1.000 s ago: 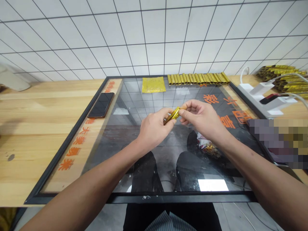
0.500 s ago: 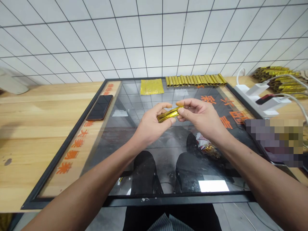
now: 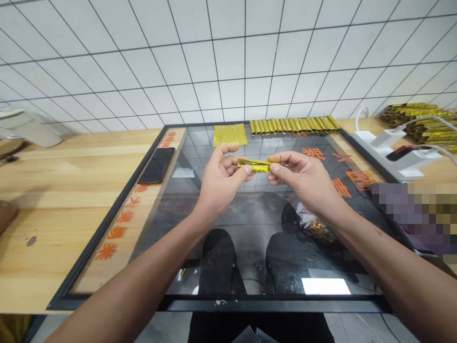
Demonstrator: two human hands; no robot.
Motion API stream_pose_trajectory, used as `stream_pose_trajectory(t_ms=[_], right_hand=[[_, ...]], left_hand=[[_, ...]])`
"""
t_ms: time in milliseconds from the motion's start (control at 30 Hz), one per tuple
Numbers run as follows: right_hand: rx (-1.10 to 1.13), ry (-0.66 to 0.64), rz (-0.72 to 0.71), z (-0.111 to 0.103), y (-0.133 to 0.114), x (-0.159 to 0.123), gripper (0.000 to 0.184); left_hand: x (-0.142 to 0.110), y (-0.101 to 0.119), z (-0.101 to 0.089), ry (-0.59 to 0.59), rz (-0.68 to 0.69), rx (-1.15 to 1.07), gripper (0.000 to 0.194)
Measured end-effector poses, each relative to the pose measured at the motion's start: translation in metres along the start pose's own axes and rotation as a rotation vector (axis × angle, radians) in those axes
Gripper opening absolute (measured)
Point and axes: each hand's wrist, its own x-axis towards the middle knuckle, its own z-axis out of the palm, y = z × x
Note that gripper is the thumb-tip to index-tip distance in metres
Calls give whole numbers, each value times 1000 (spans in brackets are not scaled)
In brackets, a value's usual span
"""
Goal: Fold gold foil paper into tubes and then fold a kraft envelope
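A crinkled gold foil roll (image 3: 254, 166) lies nearly level in the air above the glass panel. My left hand (image 3: 223, 178) pinches its left end between thumb and fingers. My right hand (image 3: 300, 178) pinches its right end the same way. Beyond the hands, a neat row of gold foil rolls (image 3: 294, 126) lies along the far edge of the glass, next to a flat gold foil sheet (image 3: 230, 135).
A black-framed glass panel (image 3: 107, 238) with orange characters lies on a wooden table (image 3: 67, 190). A smartphone (image 3: 156, 165) rests on its left border. At the right are a white power strip (image 3: 389, 152), a second phone (image 3: 402, 153) and a pile of gold rolls (image 3: 417, 123). My knees show through the glass.
The foil roll has turned from slanted to nearly level. My hands have drawn slightly apart, and the left fingers have spread more. The head view has shifted slightly.
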Motion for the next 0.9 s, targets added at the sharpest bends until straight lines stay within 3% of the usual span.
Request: stream_pose_trajectory(t_ms=[300, 900], right_hand=[[12, 57, -26, 0, 3, 1, 42], [15, 48, -27, 2, 5, 1, 43]], left_hand=[[0, -3, -2, 75, -58, -64, 27], [-5, 5, -3, 28, 158, 161, 9]])
